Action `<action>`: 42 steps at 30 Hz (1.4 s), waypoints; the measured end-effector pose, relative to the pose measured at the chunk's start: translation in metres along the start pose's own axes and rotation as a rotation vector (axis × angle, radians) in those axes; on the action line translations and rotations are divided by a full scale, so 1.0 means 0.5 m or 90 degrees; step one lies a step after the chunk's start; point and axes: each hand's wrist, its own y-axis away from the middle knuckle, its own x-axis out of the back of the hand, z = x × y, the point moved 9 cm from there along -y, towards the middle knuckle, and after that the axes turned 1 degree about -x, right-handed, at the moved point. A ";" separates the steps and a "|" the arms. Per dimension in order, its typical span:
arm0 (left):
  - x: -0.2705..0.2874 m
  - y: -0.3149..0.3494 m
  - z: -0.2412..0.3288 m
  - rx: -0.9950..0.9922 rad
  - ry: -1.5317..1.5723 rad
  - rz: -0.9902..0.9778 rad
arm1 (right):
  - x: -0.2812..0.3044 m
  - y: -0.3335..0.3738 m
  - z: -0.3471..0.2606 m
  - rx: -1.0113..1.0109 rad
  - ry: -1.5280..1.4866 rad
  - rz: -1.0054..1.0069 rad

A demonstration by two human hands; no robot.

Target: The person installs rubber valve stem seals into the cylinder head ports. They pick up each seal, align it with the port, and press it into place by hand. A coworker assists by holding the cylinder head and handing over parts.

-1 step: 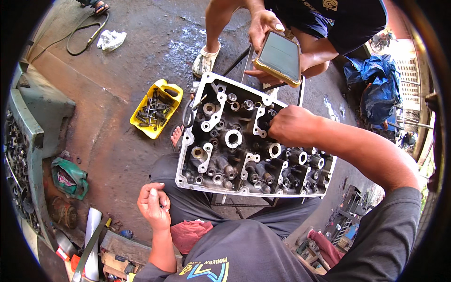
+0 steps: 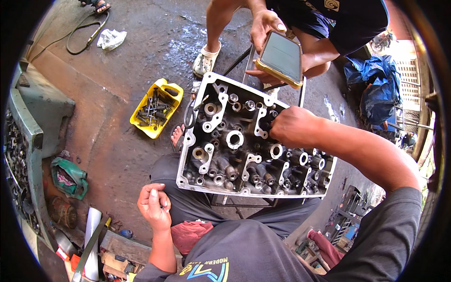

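An engine cylinder head (image 2: pixel 244 190) lies across my knees, its bores, ports and bolt holes facing up. My right hand (image 2: pixel 292 127) is closed and reaches down into its far side, right of the middle. The fingertips are hidden there, so whatever they grip cannot be seen. My left hand (image 2: pixel 154 206) hovers beside my left thigh, apart from the cylinder head, with its fingers curled. A small dark bit shows among those fingers, too small to name. Beyond the metal's left corner sits a cut-open yellow jug (image 2: pixel 175 90) holding valve springs (image 2: pixel 157 108) and other small metal parts.
Opposite me another person holds a phone (image 2: pixel 281 56) above the cylinder head's far edge. A green metal bench (image 2: pixel 29 127) with parts stands at the left, near a green cut container (image 2: pixel 69 178). A blue tarp (image 2: pixel 378 89) lies at the far right.
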 end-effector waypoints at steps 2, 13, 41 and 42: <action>0.002 0.000 0.000 0.003 0.003 0.003 | -0.005 0.001 0.003 -0.001 -0.024 0.011; 0.006 0.009 0.010 -0.049 -0.040 0.036 | -0.023 0.010 -0.003 -0.036 -0.081 -0.021; -0.053 0.071 -0.017 0.405 0.214 -0.109 | 0.067 0.285 -0.080 -0.342 -0.228 0.440; -0.068 0.092 -0.008 0.395 0.220 -0.147 | 0.062 0.346 -0.109 -0.363 -0.271 0.516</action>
